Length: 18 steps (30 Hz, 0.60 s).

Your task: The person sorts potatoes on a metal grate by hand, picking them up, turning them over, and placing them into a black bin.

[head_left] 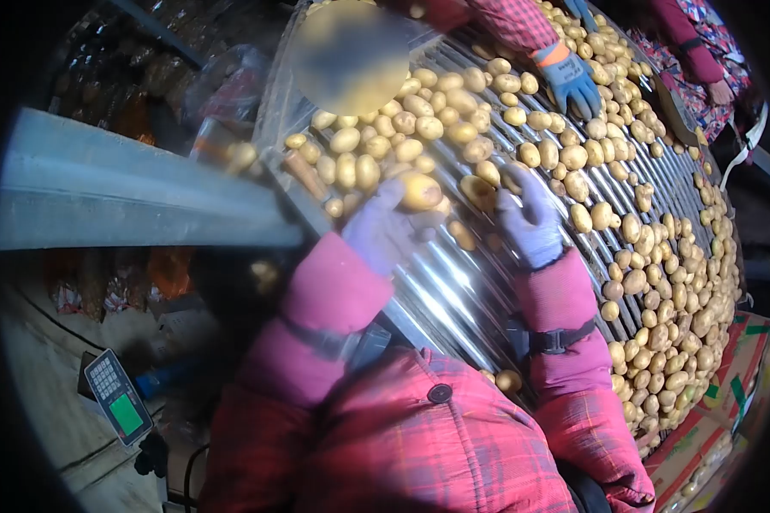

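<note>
Both of my hands wear pale purple gloves over a metal roller table (441, 291) carrying many potatoes. My left hand (381, 227) is palm up, its fingers curled against a yellow potato (421, 191); motion blurs the fingertips. Facing it, my right hand (532, 221) curves its thumb and fingers around a potato (512, 178) that is partly hidden. Just left of that thumb is a darker potato (478, 193). A small blurred potato (462, 235) lies on the rollers between my hands.
A co-worker's blue-gloved hand (571, 85) reaches among potatoes at the far side. A grey metal beam (145, 192) stands left. A scale display (118, 398) is lower left, and cardboard boxes (684, 440) are lower right. A blurred round spot (351, 56) covers the top.
</note>
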Each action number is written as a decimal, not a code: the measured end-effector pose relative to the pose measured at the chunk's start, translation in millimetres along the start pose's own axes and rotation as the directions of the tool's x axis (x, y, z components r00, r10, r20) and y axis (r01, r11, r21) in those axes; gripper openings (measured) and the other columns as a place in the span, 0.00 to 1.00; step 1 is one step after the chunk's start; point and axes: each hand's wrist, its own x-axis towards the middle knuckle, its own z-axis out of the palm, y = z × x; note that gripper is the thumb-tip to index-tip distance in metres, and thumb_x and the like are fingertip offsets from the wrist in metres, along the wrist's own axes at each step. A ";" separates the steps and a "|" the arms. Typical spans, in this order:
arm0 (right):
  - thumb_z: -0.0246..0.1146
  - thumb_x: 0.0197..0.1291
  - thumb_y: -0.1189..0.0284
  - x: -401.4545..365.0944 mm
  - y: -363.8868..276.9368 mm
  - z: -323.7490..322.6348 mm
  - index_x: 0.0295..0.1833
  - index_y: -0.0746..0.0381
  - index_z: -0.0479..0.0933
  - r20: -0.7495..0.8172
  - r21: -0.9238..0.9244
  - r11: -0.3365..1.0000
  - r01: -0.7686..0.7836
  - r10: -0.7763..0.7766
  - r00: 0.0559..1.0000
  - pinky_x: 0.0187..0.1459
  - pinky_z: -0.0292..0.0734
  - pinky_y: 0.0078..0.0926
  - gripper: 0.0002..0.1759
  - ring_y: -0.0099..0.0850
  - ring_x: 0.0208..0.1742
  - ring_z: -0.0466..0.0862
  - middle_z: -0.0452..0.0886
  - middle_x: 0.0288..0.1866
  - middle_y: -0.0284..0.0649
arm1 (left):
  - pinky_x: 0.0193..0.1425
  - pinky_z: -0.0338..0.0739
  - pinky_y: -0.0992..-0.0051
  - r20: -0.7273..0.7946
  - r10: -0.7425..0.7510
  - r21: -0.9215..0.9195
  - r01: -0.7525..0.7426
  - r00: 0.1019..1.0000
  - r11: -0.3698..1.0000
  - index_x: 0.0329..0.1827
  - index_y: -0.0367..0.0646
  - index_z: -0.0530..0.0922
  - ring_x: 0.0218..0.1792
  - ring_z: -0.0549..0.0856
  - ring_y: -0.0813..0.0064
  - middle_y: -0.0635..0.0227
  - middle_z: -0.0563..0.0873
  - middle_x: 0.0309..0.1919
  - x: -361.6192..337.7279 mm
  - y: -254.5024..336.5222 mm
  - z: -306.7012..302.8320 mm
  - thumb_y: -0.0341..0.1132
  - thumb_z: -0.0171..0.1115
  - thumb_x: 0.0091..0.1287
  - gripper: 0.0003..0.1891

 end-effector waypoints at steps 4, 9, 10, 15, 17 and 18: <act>0.60 0.60 0.70 -19.5 23.9 -30.3 0.57 0.64 0.75 -0.077 -0.303 0.953 0.007 -0.032 0.997 0.54 0.72 0.38 0.20 0.46 0.51 0.78 0.79 0.49 0.51 | 0.47 0.79 0.66 0.189 -0.107 -0.246 0.152 0.976 0.957 0.65 0.45 0.68 0.39 0.85 0.64 0.59 0.82 0.48 -21.4 12.5 -8.1 0.50 0.51 0.70 0.26; 0.54 0.63 0.67 -38.8 34.9 -42.5 0.54 0.65 0.75 0.078 -0.338 0.940 0.052 -0.027 0.997 0.56 0.70 0.41 0.18 0.48 0.53 0.75 0.77 0.50 0.51 | 0.34 0.76 0.69 0.053 -0.223 -0.150 0.229 0.973 0.962 0.62 0.43 0.70 0.31 0.80 0.66 0.60 0.81 0.37 -104.3 26.8 -95.4 0.52 0.56 0.66 0.27; 0.53 0.64 0.66 -40.5 35.9 -40.7 0.54 0.65 0.75 0.046 -0.303 0.952 0.048 -0.036 0.998 0.56 0.69 0.41 0.17 0.48 0.53 0.75 0.77 0.50 0.51 | 0.31 0.72 0.73 -0.066 -0.350 -0.233 0.327 0.934 0.916 0.62 0.43 0.70 0.28 0.76 0.69 0.61 0.79 0.34 -122.1 32.5 -118.5 0.52 0.57 0.66 0.27; 0.55 0.63 0.70 -42.9 36.4 -35.9 0.52 0.64 0.75 0.075 -0.359 0.928 0.097 -0.075 0.994 0.56 0.70 0.40 0.15 0.47 0.53 0.76 0.78 0.49 0.50 | 0.34 0.78 0.63 -0.310 0.153 0.848 0.200 0.938 0.491 0.37 0.45 0.79 0.26 0.82 0.63 0.58 0.81 0.24 -130.8 135.4 -231.4 0.42 0.53 0.63 0.11; 0.56 0.61 0.73 -44.8 24.6 -31.1 0.52 0.64 0.75 0.150 -0.343 0.933 0.108 -0.059 0.987 0.54 0.71 0.39 0.15 0.47 0.51 0.76 0.79 0.47 0.50 | 0.38 0.79 0.61 -0.104 0.399 0.729 0.343 0.911 -0.593 0.35 0.47 0.80 0.32 0.86 0.61 0.60 0.85 0.29 -124.9 170.4 -237.7 0.42 0.53 0.64 0.11; 0.57 0.58 0.77 -48.2 10.3 -28.8 0.53 0.65 0.75 0.125 -0.342 0.934 0.099 -0.060 0.990 0.54 0.72 0.39 0.16 0.48 0.51 0.77 0.79 0.48 0.51 | 0.40 0.78 0.61 -0.072 0.412 0.676 0.348 0.908 -0.649 0.36 0.47 0.81 0.34 0.86 0.61 0.60 0.85 0.32 -121.5 178.1 -245.7 0.41 0.54 0.63 0.10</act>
